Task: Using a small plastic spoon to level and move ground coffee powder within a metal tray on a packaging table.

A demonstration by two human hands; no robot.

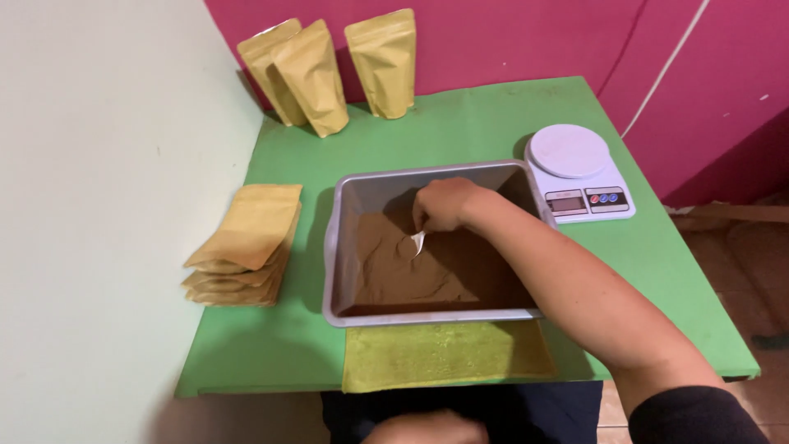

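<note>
Green table (460, 131) against pink wall | flat kraft pouches (246, 247) stacked left | right hand (444, 204) pinches small white spoon (417, 242) in brown powder (427, 267) inside grey tray (333, 255) | scale (575, 168) right | left hand (427, 427) blurred, cropped at bottom edge, grip unreadable

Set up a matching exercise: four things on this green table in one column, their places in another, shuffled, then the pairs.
1. white round-topped kitchen scale
2. flat stack of tan paper pouches
3. three upright tan paper pouches
4. yellow-green cloth

A. near edge, in front of the grey tray
B. back edge, against the pink wall
C. right of the tray
D. left of the tray

Pairs: 1-C, 2-D, 3-B, 4-A
</note>
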